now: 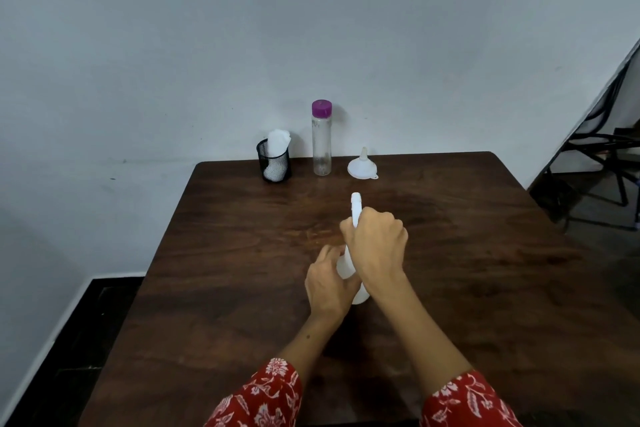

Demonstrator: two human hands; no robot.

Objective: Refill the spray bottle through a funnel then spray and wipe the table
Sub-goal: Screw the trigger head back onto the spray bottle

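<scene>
Head view: right hand (375, 246) clenched around spray head (356, 206), left hand (329, 282) grasping spray bottle (346, 269) to steady it, probably for unscrewing before filling

The white spray bottle (347, 265) stands upright mid-table, its nozzle head poking up and pointing away toward the wall, body mostly covered by two hands. At the far edge, the white funnel (362, 166) sits flipped wide-mouth-down, spout up, with a little tab on its rim. Just left of it is a tall clear bottle (321, 142) with a purple cap on, upright. Further left, a white cloth (277, 146) is stuffed in a black mesh cup (273, 161). The table (242, 288) is dark wood.
</scene>
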